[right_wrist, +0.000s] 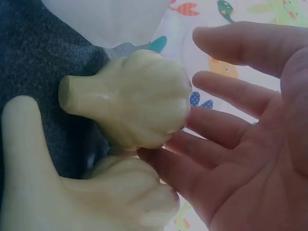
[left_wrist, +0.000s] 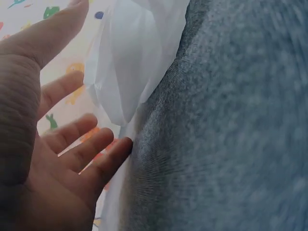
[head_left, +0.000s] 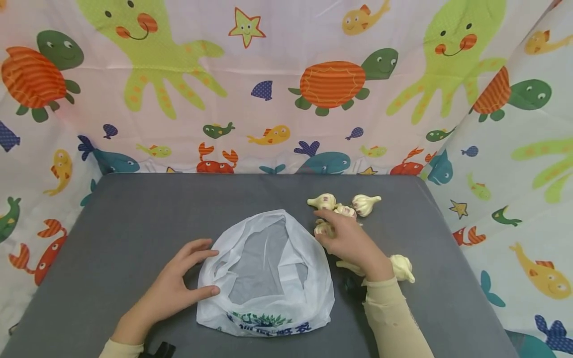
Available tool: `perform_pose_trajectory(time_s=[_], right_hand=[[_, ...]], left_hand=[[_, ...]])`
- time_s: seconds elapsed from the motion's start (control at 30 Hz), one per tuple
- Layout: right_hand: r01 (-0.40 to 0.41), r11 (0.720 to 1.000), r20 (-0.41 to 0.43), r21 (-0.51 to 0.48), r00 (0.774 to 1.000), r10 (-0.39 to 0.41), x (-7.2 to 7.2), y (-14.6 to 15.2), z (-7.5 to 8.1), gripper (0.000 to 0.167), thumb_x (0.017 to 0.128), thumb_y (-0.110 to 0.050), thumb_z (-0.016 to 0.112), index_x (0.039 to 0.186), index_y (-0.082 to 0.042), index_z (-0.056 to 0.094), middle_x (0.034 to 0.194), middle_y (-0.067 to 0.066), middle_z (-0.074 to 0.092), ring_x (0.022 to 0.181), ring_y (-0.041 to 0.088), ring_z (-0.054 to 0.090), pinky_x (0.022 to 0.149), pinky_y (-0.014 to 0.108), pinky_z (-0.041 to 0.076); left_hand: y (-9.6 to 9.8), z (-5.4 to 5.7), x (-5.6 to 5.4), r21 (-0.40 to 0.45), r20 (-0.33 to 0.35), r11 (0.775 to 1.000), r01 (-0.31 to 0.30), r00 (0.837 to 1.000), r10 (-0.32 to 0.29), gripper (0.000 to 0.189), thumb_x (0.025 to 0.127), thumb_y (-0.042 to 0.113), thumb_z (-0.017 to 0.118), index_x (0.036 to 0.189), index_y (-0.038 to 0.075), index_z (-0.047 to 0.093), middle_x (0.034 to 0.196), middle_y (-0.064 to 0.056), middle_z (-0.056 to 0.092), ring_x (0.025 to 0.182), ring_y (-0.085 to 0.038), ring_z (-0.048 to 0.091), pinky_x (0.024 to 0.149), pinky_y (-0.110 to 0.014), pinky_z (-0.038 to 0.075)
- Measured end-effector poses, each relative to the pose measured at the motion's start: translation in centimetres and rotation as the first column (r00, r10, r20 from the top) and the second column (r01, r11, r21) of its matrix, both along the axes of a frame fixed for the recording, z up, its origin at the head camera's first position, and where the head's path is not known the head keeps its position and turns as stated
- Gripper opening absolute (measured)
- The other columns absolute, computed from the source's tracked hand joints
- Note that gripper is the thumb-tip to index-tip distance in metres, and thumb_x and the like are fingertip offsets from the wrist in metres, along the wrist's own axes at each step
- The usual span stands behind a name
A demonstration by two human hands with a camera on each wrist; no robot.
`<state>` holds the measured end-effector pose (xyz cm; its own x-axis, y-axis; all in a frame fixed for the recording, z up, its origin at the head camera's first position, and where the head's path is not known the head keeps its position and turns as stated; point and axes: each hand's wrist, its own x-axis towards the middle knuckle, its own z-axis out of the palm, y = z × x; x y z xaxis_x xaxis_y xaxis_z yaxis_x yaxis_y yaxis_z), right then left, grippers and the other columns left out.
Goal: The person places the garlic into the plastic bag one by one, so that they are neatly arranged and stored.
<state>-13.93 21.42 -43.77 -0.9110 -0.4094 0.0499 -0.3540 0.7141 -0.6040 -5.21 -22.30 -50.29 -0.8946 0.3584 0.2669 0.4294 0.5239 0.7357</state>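
Observation:
A white plastic bag (head_left: pixel 313 278) with green and blue print stands in the middle of the table, its mouth wide and facing up. My left hand (head_left: pixel 179 278) is beside its left side, thumb and fingers spread; the left wrist view shows nothing gripped. On the bag's right, my right hand (head_left: pixel 351 243) reaches over a cluster of garlic bulbs, including one bulb (head_left: pixel 323 228) near its thumb and another bulb (head_left: pixel 322 201) by its fingertips. In the right wrist view, the extended fingers lie close to a garlic bulb (right_wrist: pixel 139 101), with a second bulb (right_wrist: pixel 130 192) below it.
Another garlic bulb (head_left: pixel 366 204) lies at the back of the cluster. Nearer me, one bulb (head_left: pixel 402 268) rests right of my wrist. The dark grey tabletop (head_left: pixel 147 214) meets a hanging curtain (head_left: pixel 268 59) printed with sea animals at the back and sides.

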Motion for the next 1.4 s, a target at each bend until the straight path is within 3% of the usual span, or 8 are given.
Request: perform_pose_trajectory(time_s=[0.13, 0.27, 0.47, 0.7, 0.8, 0.9, 1.0, 1.4], right_hand=[[-0.015, 1.000, -0.003, -0.006, 1.000, 0.015, 0.1, 0.0, -0.3, 0.057, 0.097, -0.014, 0.080, 0.151, -0.005, 0.063, 0.154, 0.016, 0.063, 0.140, 0.034, 0.060, 0.107, 0.056, 0.053], [-0.020, 1.000, -0.012, 0.010, 1.000, 0.020, 0.0, 0.0, -0.3, 0.057, 0.095, -0.010, 0.081, 0.149, -0.004, 0.064, 0.153, 0.017, 0.063, 0.143, 0.036, 0.058, 0.108, 0.056, 0.052], [-0.017, 0.999, -0.010, 0.045, 1.000, 0.018, -0.3, 0.1, -0.4, 0.058, 0.092, -0.002, 0.079, 0.149, -0.005, 0.065, 0.148, 0.014, 0.067, 0.109, 0.024, 0.065, 0.086, 0.043, 0.053], [-0.022, 0.999, 0.067, 0.034, 0.998, 0.019, -0.6, 0.3, -1.0, 0.060, 0.093, -0.004, 0.081, 0.150, -0.003, 0.063, 0.146, 0.017, 0.067, 0.066, 0.014, 0.047, 0.062, 0.035, 0.043], [-0.022, 0.999, 0.057, 0.046, 0.998, 0.019, -0.7, 0.3, -1.0, 0.059, 0.093, -0.005, 0.082, 0.149, -0.003, 0.064, 0.145, 0.017, 0.068, 0.074, 0.017, 0.056, 0.068, 0.038, 0.049], [-0.016, 0.998, 0.039, 0.061, 0.999, 0.014, -0.7, 0.4, -1.1, 0.058, 0.093, -0.007, 0.084, 0.148, -0.004, 0.066, 0.144, 0.016, 0.069, 0.101, 0.025, 0.070, 0.086, 0.046, 0.057], [-0.011, 0.998, 0.029, 0.062, 1.000, 0.009, -0.7, 0.6, -1.2, 0.057, 0.093, -0.008, 0.084, 0.146, -0.004, 0.067, 0.143, 0.015, 0.070, 0.126, 0.033, 0.068, 0.101, 0.053, 0.056], [-0.006, 1.000, -0.016, 0.020, 1.000, 0.007, -0.9, 1.0, -1.3, 0.050, 0.091, -0.009, 0.086, 0.139, -0.003, 0.072, 0.135, 0.015, 0.074, 0.124, 0.034, 0.069, 0.104, 0.054, 0.054]], left_hand=[[-0.4, -0.5, 0.0, 0.019, 0.026, 0.999, 0.027, 0.999, -0.027, 0.078, 0.078, 0.038, 0.102, 0.146, 0.027, 0.067, 0.163, -0.004, 0.048, 0.144, -0.025, 0.050, 0.110, -0.018, 0.033], [-0.4, -0.8, -0.1, 0.019, 0.050, 0.998, 0.065, 0.997, -0.066, 0.082, 0.074, 0.043, 0.103, 0.146, 0.028, 0.067, 0.166, -0.005, 0.044, 0.149, -0.028, 0.044, 0.112, -0.018, 0.030], [-0.2, -1.3, -0.4, 0.033, 0.040, 0.995, 0.097, 0.994, -0.098, 0.092, 0.064, 0.041, 0.107, 0.145, 0.025, 0.067, 0.169, -0.007, 0.041, 0.150, -0.031, 0.041, 0.113, -0.013, 0.026], [-0.5, -2.0, -0.5, 0.010, 0.061, 0.995, 0.099, 0.993, -0.100, 0.091, 0.065, 0.047, 0.105, 0.145, 0.030, 0.067, 0.170, -0.001, 0.041, 0.151, -0.026, 0.041, 0.113, -0.013, 0.026], [-0.5, -2.2, -0.6, 0.001, 0.073, 0.994, 0.105, 0.992, -0.105, 0.094, 0.064, 0.048, 0.105, 0.147, 0.031, 0.065, 0.171, 0.000, 0.039, 0.153, -0.023, 0.039, 0.114, -0.015, 0.028], [-0.5, -2.1, -0.6, -0.027, 0.092, 0.993, 0.112, 0.990, -0.109, 0.101, 0.063, 0.051, 0.106, 0.151, 0.034, 0.061, 0.173, 0.002, 0.035, 0.154, -0.020, 0.037, 0.115, -0.020, 0.032], [-0.4, -1.9, -0.6, -0.036, 0.110, 0.992, 0.117, 0.988, -0.112, 0.103, 0.063, 0.054, 0.105, 0.153, 0.034, 0.058, 0.174, 0.004, 0.033, 0.155, -0.020, 0.036, 0.115, -0.020, 0.032], [-0.3, -2.1, -0.7, -0.022, 0.108, 0.996, 0.091, 0.990, -0.088, 0.092, 0.070, 0.059, 0.101, 0.147, 0.030, 0.060, 0.172, 0.002, 0.037, 0.153, -0.023, 0.039, 0.112, -0.009, 0.023]])
